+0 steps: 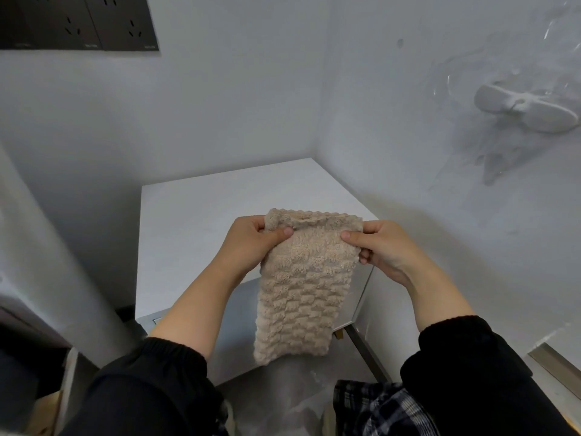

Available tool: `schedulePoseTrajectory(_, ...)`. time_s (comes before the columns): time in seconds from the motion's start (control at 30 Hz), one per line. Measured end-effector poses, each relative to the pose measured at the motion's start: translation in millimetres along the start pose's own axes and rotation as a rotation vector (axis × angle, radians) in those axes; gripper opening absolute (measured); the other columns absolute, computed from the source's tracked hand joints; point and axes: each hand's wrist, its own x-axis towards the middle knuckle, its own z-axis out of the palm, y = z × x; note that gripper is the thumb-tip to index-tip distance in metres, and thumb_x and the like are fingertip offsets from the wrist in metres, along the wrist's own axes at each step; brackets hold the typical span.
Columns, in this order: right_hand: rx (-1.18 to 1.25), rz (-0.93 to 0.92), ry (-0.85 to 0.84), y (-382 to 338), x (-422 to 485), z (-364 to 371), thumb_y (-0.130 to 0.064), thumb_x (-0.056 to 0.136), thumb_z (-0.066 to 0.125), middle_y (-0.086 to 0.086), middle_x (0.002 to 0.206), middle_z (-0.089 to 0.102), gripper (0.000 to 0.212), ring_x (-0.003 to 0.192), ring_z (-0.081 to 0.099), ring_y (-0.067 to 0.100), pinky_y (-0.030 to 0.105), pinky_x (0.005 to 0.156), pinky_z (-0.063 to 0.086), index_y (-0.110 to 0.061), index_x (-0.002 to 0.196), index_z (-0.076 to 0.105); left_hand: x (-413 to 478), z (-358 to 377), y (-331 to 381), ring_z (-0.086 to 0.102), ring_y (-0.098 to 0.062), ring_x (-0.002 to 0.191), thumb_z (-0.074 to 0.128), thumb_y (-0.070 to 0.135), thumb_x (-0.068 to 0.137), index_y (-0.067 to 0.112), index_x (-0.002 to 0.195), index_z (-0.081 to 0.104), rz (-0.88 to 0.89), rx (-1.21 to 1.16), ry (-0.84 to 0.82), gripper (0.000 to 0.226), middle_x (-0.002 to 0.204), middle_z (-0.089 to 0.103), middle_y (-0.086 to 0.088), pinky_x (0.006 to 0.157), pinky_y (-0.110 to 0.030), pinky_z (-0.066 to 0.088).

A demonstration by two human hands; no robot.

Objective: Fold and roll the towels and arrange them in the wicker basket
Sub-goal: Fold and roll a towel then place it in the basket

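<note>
Pinching the top left corner of the towel [301, 297], the left hand [248, 243] is curling its fingers behind the cloth while its thumb is pressing on the front. Just across from it, the right hand [388, 251] is gripping the top right corner the same way, thumb on the front and fingers tucked behind the edge. Both hands are holding the towel up between them, level with each other, so the beige, bumpy cloth is hanging straight down as a narrow strip. Its upper edge is bunching a little beside the left thumb. Black sleeves [465, 366] are covering both forearms nearer the body. Beyond and beneath the hands a white table [201, 221] is standing in the corner of two pale walls. The towel is hanging in front of its near edge, though whether it is touching it cannot be told. Below the right forearm some plaid cloth [377, 410] is showing. High to the left of the hands dark sockets [78, 23] are sitting on the wall. Up to the right a white holder [528, 108] is sticking out from the other wall.
</note>
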Motion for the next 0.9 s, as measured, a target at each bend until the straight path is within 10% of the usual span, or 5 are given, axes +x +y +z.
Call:
schedulePoseTrajectory(0.13,-0.084,-0.04,0.036,1.1,6.2,2.6,-0.014,0.077,0.078,0.0,0.054,0.02,0.035,0.044,0.02,0.015,0.029,0.049,0.021,-0.003,0.062,0.048,5.9,-12.2,-0.1,0.058,-0.018,0.072,0.074,0.008,0.08,-0.002,0.091,0.071,-0.06,0.196,-0.088,0.015,0.092,0.07,-0.022,0.063,-0.028,0.047)
schedulePoseTrajectory(0.27,-0.121,0.047,0.015,-1.7,9.3,1.6,-0.02,0.082,0.075,-0.004,0.042,0.019,0.05,0.041,0.016,0.016,0.028,0.048,0.018,-0.017,0.046,0.041,14.1,-17.1,-1.2,0.04,-0.019,0.052,0.075,0.019,0.08,-0.005,0.075,0.066,-0.143,0.301,-0.063,0.026,0.062,0.054,-0.014,0.048,-0.024,0.031)
schedulePoseTrajectory(0.43,-0.022,0.154,-0.022,-12.8,10.7,4.5,-0.019,0.091,0.063,0.005,0.045,0.055,0.023,0.033,0.047,0.013,0.024,0.043,0.047,-0.011,0.071,0.053,20.3,-13.7,0.8,0.064,-0.016,0.047,0.062,0.01,0.091,0.008,0.075,0.061,-0.176,0.172,-0.052,0.016,0.057,0.067,-0.007,0.043,-0.02,0.046)
schedulePoseTrajectory(0.6,0.227,0.1,0.005,-25.2,25.9,13.7,-0.014,0.096,0.055,0.013,0.06,0.068,0.009,0.045,0.063,0.016,0.022,0.043,0.052,-0.006,0.093,0.054,34.4,-7.8,5.4,0.072,-0.016,0.074,0.053,0.003,0.093,0.011,0.091,0.072,-0.017,-0.046,0.101,0.021,0.082,0.074,-0.008,0.07,-0.025,0.059)
schedulePoseTrajectory(0.9,0.445,-0.064,0.032,-27.2,61.2,28.8,-0.015,0.096,0.042,0.021,0.105,0.069,0.027,0.1,0.068,0.025,0.036,0.092,0.051,0.002,0.111,0.057,52.7,-8.7,3.2,0.064,-0.014,0.104,0.051,0.02,0.095,0.02,0.095,0.073,0.058,-0.306,0.139,0.022,0.105,0.071,0.002,0.092,-0.029,0.048)
